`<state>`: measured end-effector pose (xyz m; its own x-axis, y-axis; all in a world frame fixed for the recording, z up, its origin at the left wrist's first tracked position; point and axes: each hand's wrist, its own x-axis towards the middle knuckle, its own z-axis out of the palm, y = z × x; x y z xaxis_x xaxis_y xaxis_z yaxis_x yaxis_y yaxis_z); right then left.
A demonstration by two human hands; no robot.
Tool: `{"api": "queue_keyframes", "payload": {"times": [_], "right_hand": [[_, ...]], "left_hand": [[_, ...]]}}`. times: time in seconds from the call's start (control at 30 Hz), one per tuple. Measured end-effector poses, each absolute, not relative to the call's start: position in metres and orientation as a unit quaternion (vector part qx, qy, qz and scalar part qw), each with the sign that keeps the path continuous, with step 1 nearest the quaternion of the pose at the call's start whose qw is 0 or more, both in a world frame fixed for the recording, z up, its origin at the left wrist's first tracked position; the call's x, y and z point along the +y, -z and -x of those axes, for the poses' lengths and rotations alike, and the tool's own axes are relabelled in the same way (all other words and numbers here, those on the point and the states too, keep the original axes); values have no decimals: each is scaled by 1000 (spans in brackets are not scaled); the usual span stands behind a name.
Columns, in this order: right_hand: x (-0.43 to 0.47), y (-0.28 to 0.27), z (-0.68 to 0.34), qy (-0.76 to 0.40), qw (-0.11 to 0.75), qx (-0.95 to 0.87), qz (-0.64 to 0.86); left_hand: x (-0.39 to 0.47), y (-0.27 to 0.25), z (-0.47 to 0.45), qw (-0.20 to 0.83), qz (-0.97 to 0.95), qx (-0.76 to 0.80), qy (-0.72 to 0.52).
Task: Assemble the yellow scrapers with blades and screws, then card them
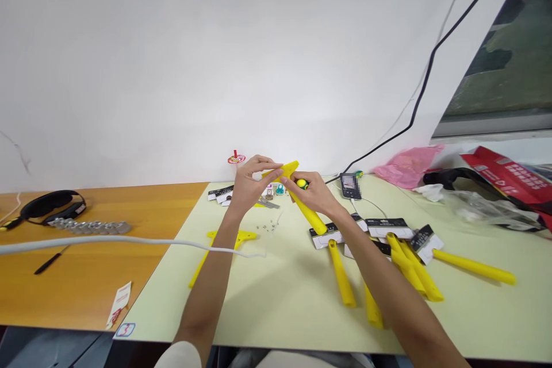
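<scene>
My left hand (255, 179) pinches the wide head of a yellow plastic scraper (313, 218), raised above the table, its handle slanting down to the right. My right hand (314, 191) is closed at the scraper's neck. The rounded yellow-and-dark end of what looks like a screwdriver handle (302, 184) pokes out of the right hand; its shaft is hidden. Below the left forearm lies another yellow scraper (241, 237), partly covered by the arm. A flat metal blade (269, 204) and several tiny screws (265, 227) lie on the table behind the hands.
Several yellow handles (342, 276) with black-and-white cards (388, 227) lie at right, partly under my right forearm. A phone-like device (351, 186) is behind them. Plastic bags (407, 165) fill the far right. Headphones (52, 207) rest on the wooden table. A white cable (129, 240) crosses in front.
</scene>
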<state>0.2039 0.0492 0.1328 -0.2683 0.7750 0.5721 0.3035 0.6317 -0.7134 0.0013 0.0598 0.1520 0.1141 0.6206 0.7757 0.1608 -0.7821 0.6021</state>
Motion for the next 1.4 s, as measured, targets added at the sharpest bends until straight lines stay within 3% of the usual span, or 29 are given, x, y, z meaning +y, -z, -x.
{"api": "queue_keyframes", "payload": {"times": [0.43, 0.7, 0.97, 1.1, 1.23, 1.4], "right_hand": [[44, -136, -202, -250, 491, -754, 358], [45, -132, -202, -243, 506, -751, 347], [45, -131, -207, -210, 530, -745, 346], [40, -140, -213, -161, 541, -748, 350], [29, -150, -219, -125, 545, -749, 354], [24, -154, -224, -106, 550, -753, 345]], "left_hand": [[51, -159, 6, 229, -718, 299, -586], [52, -157, 5, 197, -736, 275, -586], [64, -152, 9, 255, -722, 258, -589], [114, -116, 24, 260, -714, 339, -555], [163, -55, 39, 210, -790, 470, -332], [184, 6, 44, 196, -808, 492, -258]]}}
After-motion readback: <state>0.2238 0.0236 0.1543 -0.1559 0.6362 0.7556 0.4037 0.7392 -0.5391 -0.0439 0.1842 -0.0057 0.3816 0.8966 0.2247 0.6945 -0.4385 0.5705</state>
